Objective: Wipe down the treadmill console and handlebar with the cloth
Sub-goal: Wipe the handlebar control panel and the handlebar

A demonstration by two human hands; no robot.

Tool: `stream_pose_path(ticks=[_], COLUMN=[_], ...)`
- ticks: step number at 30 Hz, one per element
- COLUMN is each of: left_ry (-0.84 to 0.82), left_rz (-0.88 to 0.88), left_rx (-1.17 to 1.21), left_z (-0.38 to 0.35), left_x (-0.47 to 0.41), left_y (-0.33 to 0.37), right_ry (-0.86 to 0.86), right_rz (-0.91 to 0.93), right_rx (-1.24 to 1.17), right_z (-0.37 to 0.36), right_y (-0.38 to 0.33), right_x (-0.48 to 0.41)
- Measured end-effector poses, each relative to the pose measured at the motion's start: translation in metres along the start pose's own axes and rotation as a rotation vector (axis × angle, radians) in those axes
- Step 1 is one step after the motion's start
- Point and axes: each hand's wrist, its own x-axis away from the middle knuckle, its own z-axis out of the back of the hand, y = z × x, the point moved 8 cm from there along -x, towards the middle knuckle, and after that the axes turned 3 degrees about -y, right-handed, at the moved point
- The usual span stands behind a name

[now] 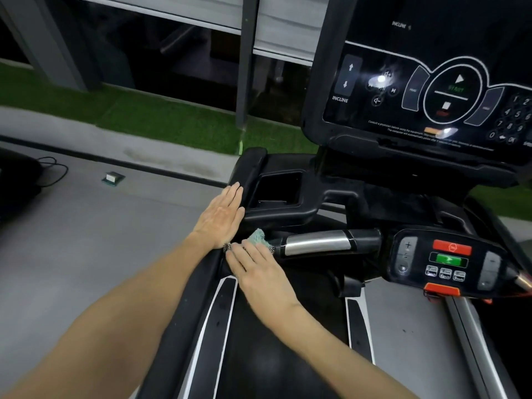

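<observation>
Head view: looks down over the treadmill's front end, with both forearms reaching in.
Left hand [221, 217]: flat, fingers straight and together, resting against the left outer edge of the frame beside the cup tray [276, 191]; holds nothing.
Right hand [259, 266]: fingers straight, pressing the cloth down rather than gripping it.
Cloth [257, 237]: teal, bunched, mostly under the right fingertips at the left end of the handlebar [316, 243].
Console [431, 90]: dark panel with white markings, well apart from the cloth.
Risk: with nothing gripping it, the cloth may slide off the rounded bar. A sweep rightward could press buttons on the control pad [449, 260].
</observation>
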Motion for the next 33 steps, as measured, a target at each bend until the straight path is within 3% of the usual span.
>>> stream_pose_path(ticks=[3,6,9,16,27,33], left_ry=[0.002,0.0,0.015,0.019,0.011,0.005], left_rz=[0.002,0.007,0.007,-0.013,-0.013,-0.011], left_rx=[0.001,-0.012,-0.013,0.001,-0.018,0.005], left_z=[-0.001,-0.001,0.0,0.0,-0.001,0.001], left_x=[0.001,0.0,0.0,0.0,0.0,0.002], left_y=[-0.001,0.0,0.001,0.001,0.0,0.0], right_ry=[0.06,0.135,0.108,0.058,0.065,0.133], right_rz=[-0.041,-0.21,-0.258,-0.007,0.298,0.348], right_rx=[-0.056,-0.067,-0.043,0.048,0.175,0.286], right_z=[0.015,0.029,0.022,-0.007,-0.01,-0.007], right_y=[0.017,0.043,0.039,-0.026,-0.02,0.002], right_x=[0.007,0.027,0.027,-0.01,-0.005,0.025])
